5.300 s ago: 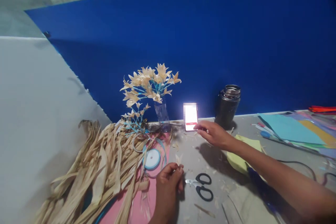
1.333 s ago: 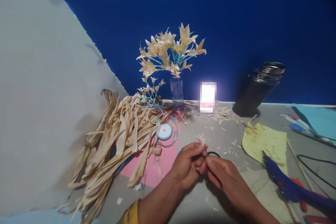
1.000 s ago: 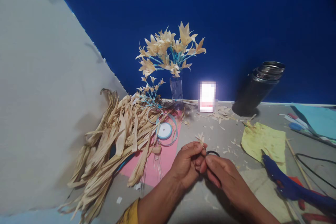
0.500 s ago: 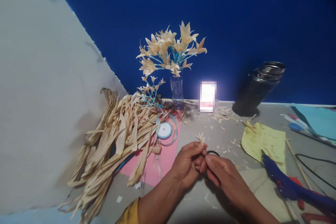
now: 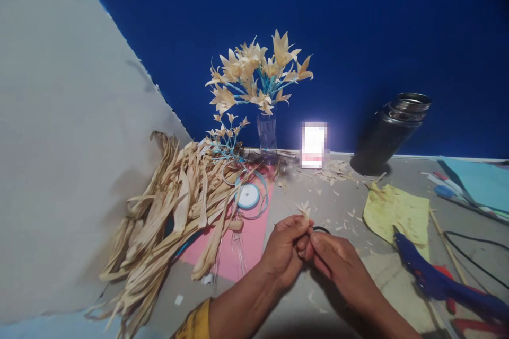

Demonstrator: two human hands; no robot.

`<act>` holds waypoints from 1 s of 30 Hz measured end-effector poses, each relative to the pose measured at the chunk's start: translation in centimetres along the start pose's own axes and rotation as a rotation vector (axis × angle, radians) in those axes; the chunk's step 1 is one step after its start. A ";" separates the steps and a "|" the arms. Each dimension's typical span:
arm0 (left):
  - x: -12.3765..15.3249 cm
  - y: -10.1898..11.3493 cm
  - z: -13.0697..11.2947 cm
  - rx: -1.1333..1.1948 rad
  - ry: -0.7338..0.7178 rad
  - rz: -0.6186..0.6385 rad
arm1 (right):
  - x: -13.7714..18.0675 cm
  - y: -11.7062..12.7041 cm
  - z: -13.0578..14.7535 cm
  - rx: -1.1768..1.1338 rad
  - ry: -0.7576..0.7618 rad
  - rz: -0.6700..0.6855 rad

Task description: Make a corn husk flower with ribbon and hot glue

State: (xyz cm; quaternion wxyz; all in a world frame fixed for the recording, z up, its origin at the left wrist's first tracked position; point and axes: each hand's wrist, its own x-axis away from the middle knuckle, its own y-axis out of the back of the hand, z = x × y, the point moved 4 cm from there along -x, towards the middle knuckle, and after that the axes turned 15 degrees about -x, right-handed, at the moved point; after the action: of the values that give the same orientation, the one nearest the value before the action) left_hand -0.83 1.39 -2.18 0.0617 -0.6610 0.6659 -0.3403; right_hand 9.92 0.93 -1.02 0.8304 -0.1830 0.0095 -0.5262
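Observation:
My left hand (image 5: 287, 246) is closed, pinching a small pale flower (image 5: 304, 208) with pointed petals between thumb and fingers. It looks made of the same dry husk as the flowers around. My right hand (image 5: 338, 258) is closed too, its fingertips meeting those of the left. A black loop (image 5: 321, 229) shows just above the right thumb and fingers; the rest of that item is hidden in the hand. Pale husk scraps (image 5: 336, 172) are scattered on the table beyond both hands.
Left lies a heap of dry corn husks (image 5: 159, 233), by a ribbon spool (image 5: 248, 196) on pink paper (image 5: 256, 241). Husk flowers (image 5: 250, 63) fill a glass vase (image 5: 266, 135). Rightward are a dark flask (image 5: 387, 135), yellow paper (image 5: 393, 209), a blue glue gun (image 5: 429, 278) and a cord (image 5: 477, 254).
Both hands keep nearly the same pose, still together at the small flower. The whole view has shifted very slightly.

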 end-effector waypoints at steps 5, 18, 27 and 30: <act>0.2 -0.1 -0.1 -0.020 -0.034 -0.039 | -0.1 -0.1 0.5 0.010 0.014 -0.040; 0.5 -0.7 -0.6 -0.027 -0.073 -0.013 | 0.0 0.1 0.8 0.011 0.033 -0.067; 0.9 -0.9 -1.5 -0.055 -0.085 0.010 | 0.1 0.4 1.2 0.082 0.076 -0.031; 0.8 -0.8 -1.2 -0.066 -0.083 0.005 | 0.2 0.3 1.1 0.075 0.058 -0.026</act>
State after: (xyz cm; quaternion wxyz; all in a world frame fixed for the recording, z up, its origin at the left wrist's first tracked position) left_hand -0.93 1.16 -0.53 0.0684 -0.6745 0.6753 -0.2904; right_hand 10.49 1.22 -0.08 0.8293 -0.1366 0.0115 -0.5418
